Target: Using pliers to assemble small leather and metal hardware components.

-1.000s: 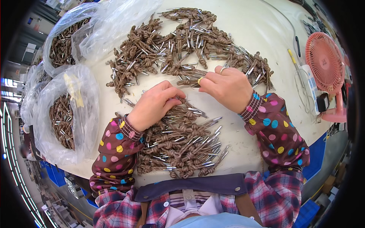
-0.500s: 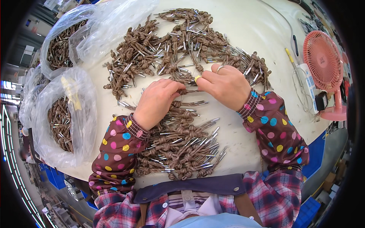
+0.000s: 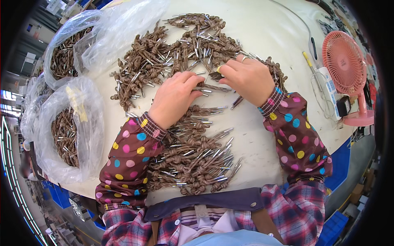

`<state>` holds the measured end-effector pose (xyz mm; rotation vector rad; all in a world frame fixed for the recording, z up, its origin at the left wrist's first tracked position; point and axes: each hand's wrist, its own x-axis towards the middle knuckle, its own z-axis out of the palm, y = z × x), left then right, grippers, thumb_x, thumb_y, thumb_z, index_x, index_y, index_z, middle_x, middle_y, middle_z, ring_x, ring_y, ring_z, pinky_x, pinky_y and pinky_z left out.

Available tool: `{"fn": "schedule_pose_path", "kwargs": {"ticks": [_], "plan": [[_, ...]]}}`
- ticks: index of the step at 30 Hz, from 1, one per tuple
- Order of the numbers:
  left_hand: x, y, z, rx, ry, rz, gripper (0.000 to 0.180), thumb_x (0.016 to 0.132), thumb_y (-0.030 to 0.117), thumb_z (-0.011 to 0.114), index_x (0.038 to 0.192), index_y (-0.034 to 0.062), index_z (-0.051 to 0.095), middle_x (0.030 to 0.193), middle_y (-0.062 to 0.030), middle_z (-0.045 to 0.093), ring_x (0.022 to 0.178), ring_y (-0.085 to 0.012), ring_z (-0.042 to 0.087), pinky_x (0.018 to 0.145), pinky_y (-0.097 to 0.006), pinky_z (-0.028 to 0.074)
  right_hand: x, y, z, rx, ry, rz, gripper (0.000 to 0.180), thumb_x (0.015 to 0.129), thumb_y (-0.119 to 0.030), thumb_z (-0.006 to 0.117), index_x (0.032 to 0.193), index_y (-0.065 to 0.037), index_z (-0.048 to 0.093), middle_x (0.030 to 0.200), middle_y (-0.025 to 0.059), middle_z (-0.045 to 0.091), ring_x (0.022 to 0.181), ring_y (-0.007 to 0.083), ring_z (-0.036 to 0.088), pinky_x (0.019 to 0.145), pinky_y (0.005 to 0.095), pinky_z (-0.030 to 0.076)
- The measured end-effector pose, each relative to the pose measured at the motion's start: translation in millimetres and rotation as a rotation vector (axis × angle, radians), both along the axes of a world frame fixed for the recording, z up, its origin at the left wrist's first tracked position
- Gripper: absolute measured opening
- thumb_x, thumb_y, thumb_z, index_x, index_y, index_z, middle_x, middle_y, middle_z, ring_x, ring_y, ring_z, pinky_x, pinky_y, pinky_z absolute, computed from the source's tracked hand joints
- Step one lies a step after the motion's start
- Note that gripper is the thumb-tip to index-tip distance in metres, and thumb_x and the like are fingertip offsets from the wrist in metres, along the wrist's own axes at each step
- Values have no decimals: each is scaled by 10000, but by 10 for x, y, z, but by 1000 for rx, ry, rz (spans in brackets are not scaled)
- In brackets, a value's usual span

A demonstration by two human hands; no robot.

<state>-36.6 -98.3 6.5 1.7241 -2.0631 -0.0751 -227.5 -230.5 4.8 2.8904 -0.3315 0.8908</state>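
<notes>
Hands: left hand (image 3: 175,97), right hand (image 3: 246,78) pinching knotted brown cords (image 3: 213,75).

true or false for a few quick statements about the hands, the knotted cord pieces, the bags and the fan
1. Both hands, left hand and right hand, rest on the table among brown knotted cord pieces. True.
2. The fan is blue. False: it is pink, at the person's right.
3. Clear plastic bags holding more pieces lie at the person's left. True.
4. The sleeves are plain white. False: brown with coloured dots.
5. All pieces are bagged. False: two loose piles lie on the table.
</notes>
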Motion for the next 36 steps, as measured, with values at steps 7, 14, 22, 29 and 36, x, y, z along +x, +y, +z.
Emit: {"fn": "schedule_pose_path", "kwargs": {"ticks": [7, 14, 22, 29, 36], "plan": [[-38, 64, 20, 115, 153, 130, 212, 822, 86, 669, 1022, 81, 600, 1004, -89, 603, 918, -282, 602, 803, -379, 487, 121, -4, -124, -65, 59, 10, 242, 748, -280, 703, 834, -129, 535, 756, -5, 542, 750, 180, 581, 630, 310, 479], [117, 214, -24, 49, 22, -42, 143, 793, 10, 659, 924, 60, 627, 900, -79, 620, 902, -275, 600, 769, -366, 492, 88, 21, -73, -15, 45, -26, 207, 772, -271, 684, 808, -122, 545, 739, -8, 564, 767, 184, 595, 658, 306, 494], [242, 435, 83, 235, 200, -104, 140, 817, -25, 575, 923, 53, 623, 911, -99, 622, 910, -285, 599, 795, -380, 497, 78, 203, 16, 83, 21, 34, 272, 725, -267, 752, 860, -120, 567, 790, -4, 584, 770, 187, 593, 632, 301, 491], [219, 381, 201, -2, 328, 240, 148, 838, -13, 612, 974, 43, 624, 902, -104, 616, 755, -231, 626, 687, -350, 514, 172, 266, -102, 344, -22, 8, 352, 731, -332, 762, 910, -100, 567, 817, 23, 607, 776, 230, 613, 650, 346, 493], [335, 197, 3, 25, 243, 262, 228, 862, 104, 662, 1079, 69, 601, 896, -73, 660, 734, -194, 652, 634, -331, 520, 112, 111, -188, 392, 86, -137, 247, 782, -162, 711, 981, -98, 578, 830, 51, 652, 791, 262, 642, 670, 374, 508]]}}
